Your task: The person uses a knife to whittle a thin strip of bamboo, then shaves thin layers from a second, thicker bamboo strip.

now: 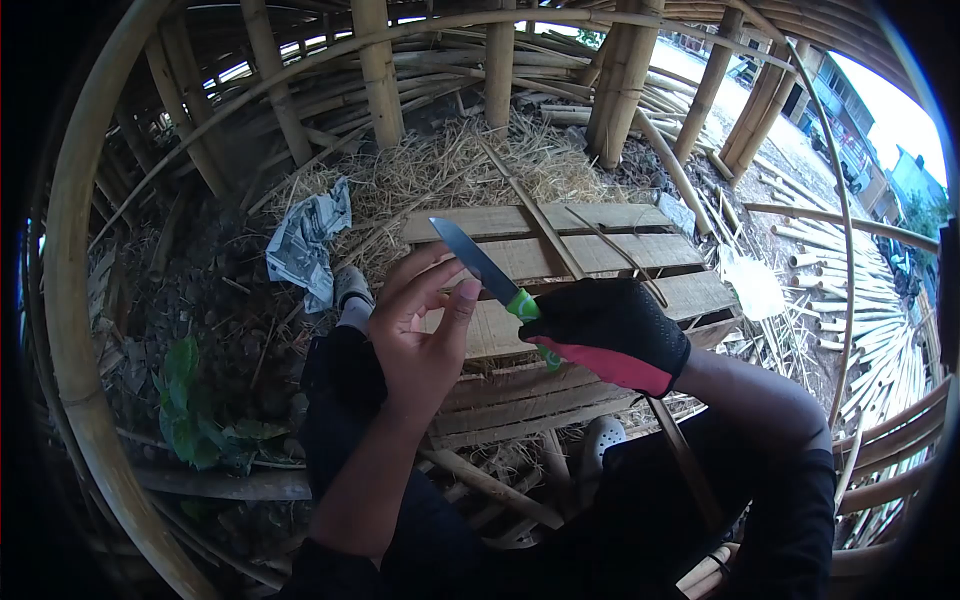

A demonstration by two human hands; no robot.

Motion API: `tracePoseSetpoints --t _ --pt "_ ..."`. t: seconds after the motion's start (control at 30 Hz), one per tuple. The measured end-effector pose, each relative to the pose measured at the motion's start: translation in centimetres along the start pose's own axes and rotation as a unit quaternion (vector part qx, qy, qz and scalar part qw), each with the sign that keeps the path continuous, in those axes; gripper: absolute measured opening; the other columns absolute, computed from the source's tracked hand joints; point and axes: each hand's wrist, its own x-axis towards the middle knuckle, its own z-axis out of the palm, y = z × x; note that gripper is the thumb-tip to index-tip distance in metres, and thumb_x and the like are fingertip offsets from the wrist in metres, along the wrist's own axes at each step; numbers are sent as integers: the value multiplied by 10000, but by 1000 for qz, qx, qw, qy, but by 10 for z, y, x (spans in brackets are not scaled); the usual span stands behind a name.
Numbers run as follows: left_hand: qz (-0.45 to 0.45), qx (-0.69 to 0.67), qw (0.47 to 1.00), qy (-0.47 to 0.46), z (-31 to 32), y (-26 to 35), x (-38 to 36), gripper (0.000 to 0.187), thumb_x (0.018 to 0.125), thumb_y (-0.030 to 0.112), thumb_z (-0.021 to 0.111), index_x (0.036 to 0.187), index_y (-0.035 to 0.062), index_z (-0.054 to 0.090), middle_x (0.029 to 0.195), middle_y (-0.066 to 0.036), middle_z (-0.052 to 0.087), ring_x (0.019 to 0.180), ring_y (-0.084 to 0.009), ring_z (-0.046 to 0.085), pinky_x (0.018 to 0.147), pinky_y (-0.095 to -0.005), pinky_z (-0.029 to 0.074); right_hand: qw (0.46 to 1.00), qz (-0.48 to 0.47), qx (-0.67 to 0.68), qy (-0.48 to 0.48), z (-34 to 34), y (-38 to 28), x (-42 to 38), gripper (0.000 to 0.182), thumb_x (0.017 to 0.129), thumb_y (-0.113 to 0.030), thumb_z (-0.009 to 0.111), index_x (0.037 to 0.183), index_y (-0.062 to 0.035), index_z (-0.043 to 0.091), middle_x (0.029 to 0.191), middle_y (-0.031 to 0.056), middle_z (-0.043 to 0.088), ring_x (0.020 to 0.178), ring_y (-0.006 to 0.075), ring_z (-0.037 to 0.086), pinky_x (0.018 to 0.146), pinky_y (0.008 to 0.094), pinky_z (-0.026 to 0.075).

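As the gloved right hand (pixel 612 328) closes around the green handle (pixel 523 306) of the knife (pixel 468 253), blade aimed at eleven o'clock, the left hand (pixel 418 322) curls its fingers beside the blade; whether they pinch it, nobody can tell. Beyond lie slatted planks (pixel 488 328), then crumpled newspaper (pixel 308 238) at ten o'clock, straw (pixel 440 165) at twelve.

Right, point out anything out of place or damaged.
A crumpled grey-and-white printed paper sheet lies on the ground beside the loose straw, like stray litter. The right hand wears a black-and-pink glove, while the left hand, close to the green-handled steel knife, is bare. No damage stands out.
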Motion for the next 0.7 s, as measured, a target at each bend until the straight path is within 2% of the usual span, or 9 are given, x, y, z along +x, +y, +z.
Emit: tracePoseSetpoints --t 0.03,0.1,0.2,0.27,0.37,0.5,0.57,0.63,0.7 --pt "1 0 1000 0 0 0 -2 344 871 47 734 1203 19 646 1212 -117 610 989 -161 642 722 -250 576 999 34 7 -15 -3 -5 2 276 890 -305 724 1019 -62 715 850 136 700 728 276 700 653 349 562" --pt "-76 -56 995 -25 1 5 -4 176 886 44 717 1060 19 705 1097 -105 662 982 -163 662 737 -258 570 997 68 15 -31 -4 -7 2 263 889 -297 725 1027 -74 717 851 134 700 734 275 701 657 349 564" --pt "-104 -118 987 -33 7 10 -6 175 903 25 694 1076 2 697 1064 -107 677 948 -131 661 736 -257 560 999 18 -33 -17 -2 -2 0 229 891 -284 719 1031 -104 722 881 121 701 740 277 695 656 347 565" --pt "-136 -143 980 -36 9 15 -8 165 908 18 688 1070 -8 696 1041 -102 686 932 -120 660 733 -254 557 998 -15 -64 -24 -2 1 -3 226 883 -263 719 1035 -96 710 959 104 700 812 265 697 714 336 575" --pt "-175 -172 969 -39 8 18 -9 159 909 5 687 1064 -28 693 995 -94 703 894 -104 658 721 -244 550 997 -64 -46 -22 3 10 -4 235 874 -239 732 1050 -86 703 1005 110 695 854 270 696 742 347 575" --pt "-207 -191 958 -58 6 26 -10 174 885 1 718 1054 -38 697 952 -100 715 842 -100 664 697 -220 541 997 -26 -51 -48 -8 -7 3 260 864 -221 744 1085 -89 701 1044 113 688 885 273 691 771 354 573" --pt "-221 -209 951 -60 11 30 -15 173 880 0 724 1047 -40 701 946 -104 716 823 -96 665 672 -211 538 993 56 99 -24 -9 -8 4 263 873 -251 726 1075 -84 699 967 123 694 846 287 693 743 362 570" --pt "-235 -227 943 -61 15 32 -17 172 875 0 729 1040 -42 706 940 -109 718 803 -92 666 646 -203 535 993 38 110 -5 -5 -1 -2 261 881 -248 717 1083 -84 697 981 125 696 857 286 696 736 363 572" --pt "-247 -151 956 -51 17 33 -18 163 872 13 737 1025 -39 717 947 -115 721 794 -85 669 609 -196 536 992 19 121 13 -2 2 -4 260 888 -246 707 1092 -85 695 995 126 699 868 286 700 729 364 574"
